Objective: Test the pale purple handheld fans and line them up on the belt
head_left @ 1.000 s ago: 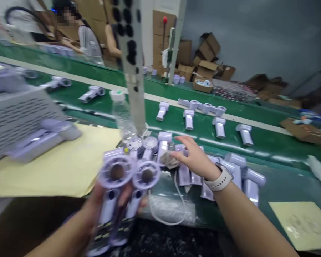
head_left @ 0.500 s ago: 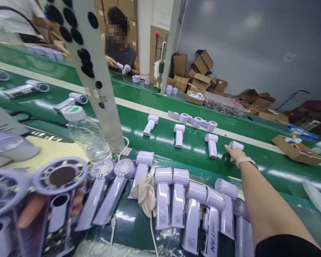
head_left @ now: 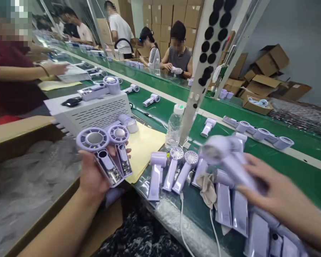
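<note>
left hand: closed around two lilac fans, held side by side over the counter's near edge.
right hand: gripping one blurred fan above the fan row.
counter: green; water bottle by the post.
box: far side, contents unclear.

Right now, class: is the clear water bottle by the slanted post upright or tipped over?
Upright: the water bottle stands on its base, white cap on top.
</note>
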The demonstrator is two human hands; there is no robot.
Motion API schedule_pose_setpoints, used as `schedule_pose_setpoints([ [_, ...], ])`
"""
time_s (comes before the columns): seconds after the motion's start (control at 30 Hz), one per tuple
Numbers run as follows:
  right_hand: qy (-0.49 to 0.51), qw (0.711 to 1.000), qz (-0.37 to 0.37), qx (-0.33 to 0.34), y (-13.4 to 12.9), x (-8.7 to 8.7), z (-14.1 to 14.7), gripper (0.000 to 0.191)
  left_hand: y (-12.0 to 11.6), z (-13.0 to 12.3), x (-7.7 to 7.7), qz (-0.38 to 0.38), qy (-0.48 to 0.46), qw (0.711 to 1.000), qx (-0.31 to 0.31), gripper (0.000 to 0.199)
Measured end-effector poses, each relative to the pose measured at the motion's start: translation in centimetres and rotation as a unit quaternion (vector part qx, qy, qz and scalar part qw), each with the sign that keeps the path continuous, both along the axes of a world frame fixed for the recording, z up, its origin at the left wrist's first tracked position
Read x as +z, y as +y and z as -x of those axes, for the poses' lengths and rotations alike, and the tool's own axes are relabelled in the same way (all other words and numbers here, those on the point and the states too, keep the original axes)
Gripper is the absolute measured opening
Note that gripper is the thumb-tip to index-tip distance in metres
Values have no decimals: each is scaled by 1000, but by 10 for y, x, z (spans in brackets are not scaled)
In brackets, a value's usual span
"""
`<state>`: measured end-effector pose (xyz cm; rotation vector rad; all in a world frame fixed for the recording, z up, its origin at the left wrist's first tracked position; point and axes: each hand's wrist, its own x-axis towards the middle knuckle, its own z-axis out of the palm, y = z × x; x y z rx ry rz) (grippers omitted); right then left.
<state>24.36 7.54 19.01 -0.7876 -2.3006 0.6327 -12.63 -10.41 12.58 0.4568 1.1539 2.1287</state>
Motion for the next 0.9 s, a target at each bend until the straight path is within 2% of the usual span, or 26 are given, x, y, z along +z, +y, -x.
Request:
schedule_pose_setpoints([
  [0.07,-90,991,39,93,-43,5,73,22,-9,5,-5,-6,3,997,71,70],
  [0.13,-163,972,81,146,-65,4,145,17,-20,8,-8,-20,24,994,105,70],
  [0.2,-213,965,77,134,-66,0,209,24,-34,11,-10,-30,48,993,102,72],
  [0.27,-249,962,69,88,-61,-7,257,37,-50,16,-14,-22,57,993,97,73],
  [0.37,-272,958,72,44,-67,-15,296,58,-67,30,-24,8,44,994,100,74],
  [0.43,-280,955,68,65,-84,-15,293,70,-70,40,-33,37,22,996,77,74],
  [0.5,-264,955,51,128,-97,-9,269,75,-64,46,-42,62,-6,996,60,75],
  [0.57,-216,960,40,171,-89,2,231,62,-52,48,-46,74,-29,995,59,76],
  [0.6,-201,967,50,146,-74,8,208,51,-44,48,-46,80,-35,995,58,77],
  [0.63,-198,975,58,81,-51,13,185,40,-36,47,-46,85,-35,994,54,77],
  [0.67,-217,974,58,-22,-24,16,161,30,-28,46,-44,89,-33,994,48,76],
  [0.7,-247,954,52,-162,8,18,136,31,-21,46,-42,91,-30,994,48,75],
  [0.73,-264,931,49,-246,40,17,113,35,-14,45,-40,89,-26,994,49,73],
  [0.8,-299,900,72,-309,98,7,76,24,-3,43,-36,85,-23,995,53,71],
  [0.9,-326,885,107,-314,155,-19,57,31,6,36,-32,92,-35,994,50,70],
])
